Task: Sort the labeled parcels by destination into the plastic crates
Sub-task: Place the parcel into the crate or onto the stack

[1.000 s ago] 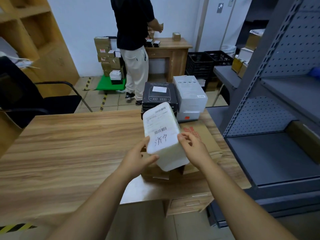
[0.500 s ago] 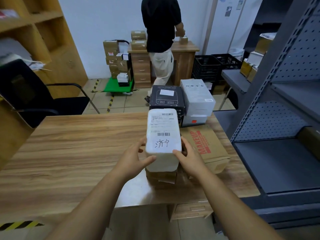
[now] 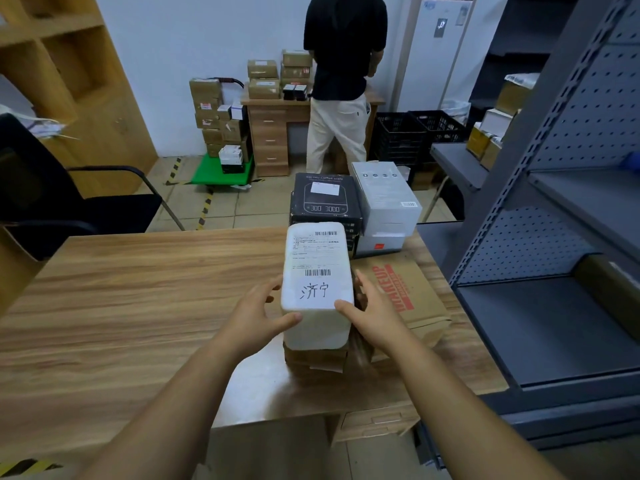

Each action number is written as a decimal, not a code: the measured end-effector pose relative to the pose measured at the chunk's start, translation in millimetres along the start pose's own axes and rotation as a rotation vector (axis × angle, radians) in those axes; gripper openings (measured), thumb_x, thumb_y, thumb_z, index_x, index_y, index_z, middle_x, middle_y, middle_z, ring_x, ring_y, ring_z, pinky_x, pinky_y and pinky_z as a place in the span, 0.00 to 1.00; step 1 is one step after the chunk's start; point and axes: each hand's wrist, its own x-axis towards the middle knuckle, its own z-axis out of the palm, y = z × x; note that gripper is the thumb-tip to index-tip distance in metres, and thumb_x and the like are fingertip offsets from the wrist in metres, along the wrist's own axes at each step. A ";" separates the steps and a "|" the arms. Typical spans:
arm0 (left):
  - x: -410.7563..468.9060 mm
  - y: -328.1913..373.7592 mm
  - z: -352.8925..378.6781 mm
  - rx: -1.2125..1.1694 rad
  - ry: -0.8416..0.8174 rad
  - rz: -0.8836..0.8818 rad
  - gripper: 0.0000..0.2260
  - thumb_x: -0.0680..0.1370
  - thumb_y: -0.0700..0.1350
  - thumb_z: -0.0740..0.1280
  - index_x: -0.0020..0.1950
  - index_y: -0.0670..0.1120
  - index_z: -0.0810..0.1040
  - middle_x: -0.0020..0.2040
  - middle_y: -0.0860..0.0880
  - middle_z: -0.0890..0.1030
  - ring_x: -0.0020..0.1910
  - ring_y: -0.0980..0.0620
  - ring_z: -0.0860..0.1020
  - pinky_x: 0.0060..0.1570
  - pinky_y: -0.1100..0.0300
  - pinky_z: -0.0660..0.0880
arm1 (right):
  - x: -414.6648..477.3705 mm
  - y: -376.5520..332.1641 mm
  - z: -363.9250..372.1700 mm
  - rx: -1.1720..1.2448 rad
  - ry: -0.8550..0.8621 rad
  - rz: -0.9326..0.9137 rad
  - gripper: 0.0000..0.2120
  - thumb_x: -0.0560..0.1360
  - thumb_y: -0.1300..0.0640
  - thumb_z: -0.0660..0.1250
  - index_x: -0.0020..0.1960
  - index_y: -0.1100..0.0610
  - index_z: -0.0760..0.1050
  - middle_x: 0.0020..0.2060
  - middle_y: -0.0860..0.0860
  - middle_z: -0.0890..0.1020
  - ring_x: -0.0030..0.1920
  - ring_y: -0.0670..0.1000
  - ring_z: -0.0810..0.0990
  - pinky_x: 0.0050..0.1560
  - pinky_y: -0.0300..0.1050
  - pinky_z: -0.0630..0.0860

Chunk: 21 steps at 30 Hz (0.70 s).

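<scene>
Left grip (image 3: 258, 315) and right grip (image 3: 372, 313) clasped the white parcel (image 3: 317, 268) by its near sides, label face-up, likely so the handwritten destination could be read before sorting.

**Materials and finishes on view**

- Parcel (image 3: 317, 268): white foam-like wrap, matt, with soft rounded edges. A smooth white paper label covers the top face.
- Tabletop (image 3: 138, 306): wood-grain surface, smooth, with a pale sheen near the front edge.
- Envelope (image 3: 412, 296): brown kraft paper, matt and creased, with red print.
- Carton (image 3: 313, 358): brown cardboard, rough, with torn paper tape.
- Black box (image 3: 323, 199): printed card with a slight gloss.
- White box (image 3: 384, 202): smooth card, matt.
- Shelving (image 3: 554, 244): grey painted metal, matt, with perforated panels.
- Crates (image 3: 398, 136): black plastic with lattice walls.
- Floor (image 3: 242, 202): pale tiles, smooth.
</scene>
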 end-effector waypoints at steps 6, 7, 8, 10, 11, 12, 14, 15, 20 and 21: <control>-1.3 -19.8 -13.1 0.100 -0.007 -0.051 0.38 0.70 0.53 0.77 0.77 0.52 0.64 0.71 0.52 0.70 0.68 0.51 0.69 0.68 0.53 0.67 | -17.6 -18.6 21.1 -0.157 0.194 -0.072 0.46 0.70 0.38 0.73 0.80 0.44 0.51 0.75 0.46 0.60 0.75 0.51 0.59 0.68 0.47 0.62; -1.5 -24.8 -16.5 0.125 0.003 -0.051 0.37 0.71 0.53 0.77 0.76 0.52 0.65 0.72 0.51 0.70 0.70 0.50 0.68 0.69 0.52 0.67 | -18.4 -20.5 26.1 -0.186 0.211 -0.072 0.49 0.68 0.36 0.73 0.80 0.43 0.50 0.75 0.46 0.59 0.75 0.51 0.57 0.70 0.48 0.60; -2.0 -29.2 -20.1 0.141 0.012 -0.052 0.37 0.71 0.54 0.76 0.76 0.52 0.65 0.72 0.50 0.69 0.70 0.50 0.68 0.70 0.51 0.66 | -19.6 -23.3 31.4 -0.211 0.217 -0.060 0.52 0.66 0.33 0.73 0.80 0.43 0.47 0.76 0.46 0.56 0.75 0.52 0.55 0.72 0.49 0.59; -3.6 -36.3 -26.6 0.156 0.023 -0.055 0.36 0.71 0.54 0.76 0.76 0.52 0.65 0.72 0.51 0.70 0.70 0.49 0.68 0.69 0.51 0.67 | -21.1 -27.8 42.5 -0.262 0.224 -0.011 0.57 0.63 0.28 0.72 0.80 0.43 0.42 0.76 0.47 0.50 0.76 0.52 0.50 0.75 0.52 0.55; -4.2 -39.2 -29.3 0.158 0.028 -0.054 0.35 0.72 0.54 0.76 0.76 0.52 0.66 0.71 0.51 0.70 0.70 0.49 0.68 0.69 0.51 0.67 | -21.7 -30.0 47.6 -0.278 0.240 0.010 0.59 0.62 0.27 0.71 0.80 0.44 0.40 0.77 0.47 0.47 0.76 0.51 0.47 0.75 0.53 0.54; -4.8 -41.4 -31.7 0.160 0.031 -0.052 0.35 0.72 0.54 0.75 0.76 0.51 0.66 0.71 0.51 0.70 0.70 0.50 0.69 0.69 0.51 0.67 | -22.2 -32.6 52.3 -0.286 0.257 0.032 0.61 0.61 0.25 0.71 0.79 0.45 0.38 0.77 0.47 0.45 0.76 0.51 0.45 0.76 0.54 0.53; -5.6 -45.2 -35.8 0.162 0.041 -0.048 0.34 0.72 0.54 0.75 0.76 0.51 0.66 0.71 0.51 0.71 0.69 0.51 0.69 0.68 0.52 0.67 | -22.1 -39.0 61.1 -0.308 0.276 0.091 0.64 0.59 0.23 0.69 0.80 0.47 0.37 0.77 0.48 0.42 0.76 0.53 0.43 0.77 0.57 0.52; -5.7 -47.0 -37.7 0.158 0.048 -0.047 0.34 0.73 0.54 0.75 0.75 0.50 0.66 0.70 0.51 0.71 0.69 0.51 0.69 0.68 0.52 0.67 | -20.8 -41.8 65.2 -0.327 0.280 0.128 0.65 0.58 0.21 0.68 0.80 0.48 0.37 0.77 0.49 0.42 0.76 0.55 0.44 0.77 0.59 0.53; -5.2 -48.2 -43.5 0.138 0.073 -0.018 0.31 0.73 0.54 0.74 0.74 0.50 0.68 0.70 0.52 0.72 0.68 0.52 0.70 0.68 0.53 0.68 | -17.0 -50.6 76.2 -0.387 0.315 0.224 0.68 0.56 0.19 0.66 0.80 0.53 0.40 0.77 0.55 0.45 0.76 0.60 0.48 0.75 0.62 0.56; -5.2 -47.3 -43.9 0.134 0.079 -0.008 0.31 0.73 0.55 0.74 0.74 0.50 0.69 0.70 0.53 0.72 0.68 0.53 0.70 0.67 0.53 0.68 | -16.7 -50.7 76.9 -0.379 0.322 0.223 0.68 0.56 0.19 0.66 0.80 0.53 0.40 0.77 0.55 0.46 0.76 0.60 0.49 0.75 0.62 0.56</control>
